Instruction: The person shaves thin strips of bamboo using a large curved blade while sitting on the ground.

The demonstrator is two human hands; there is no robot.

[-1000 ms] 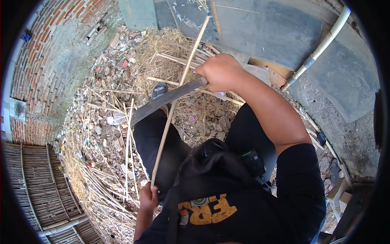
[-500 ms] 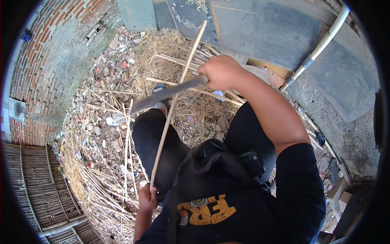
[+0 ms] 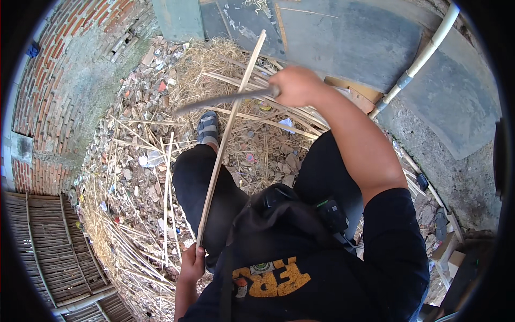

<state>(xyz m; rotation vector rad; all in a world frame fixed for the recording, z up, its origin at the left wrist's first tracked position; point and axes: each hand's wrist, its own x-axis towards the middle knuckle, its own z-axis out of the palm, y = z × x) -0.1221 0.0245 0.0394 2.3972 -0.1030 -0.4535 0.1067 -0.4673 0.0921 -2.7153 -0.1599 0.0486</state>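
My right hand [image 3: 296,87] is closed round the handle of a machete [image 3: 217,100]. Its dark blade points left and crosses the upper part of a long pale bamboo strip [image 3: 223,144]; whether the edge touches the strip I cannot tell. My left hand [image 3: 192,263], low in the picture, grips the strip's near end. From there the strip slants up and away over my left thigh, its far end above the straw. Under the blade's left part shows my sandalled foot [image 3: 208,127].
Rubble and several loose bamboo strips [image 3: 134,263] cover the ground. A straw heap [image 3: 206,70] lies ahead. Around stand a brick wall [image 3: 59,102], grey panels [image 3: 348,40], a pale pipe [image 3: 424,59] and a slatted bamboo panel [image 3: 53,241].
The machete has turned from slanting down-left to nearly level, its tip rising and uncovering my sandalled foot. The bamboo strip's far end has shifted slightly left. My left hand keeps its grip.
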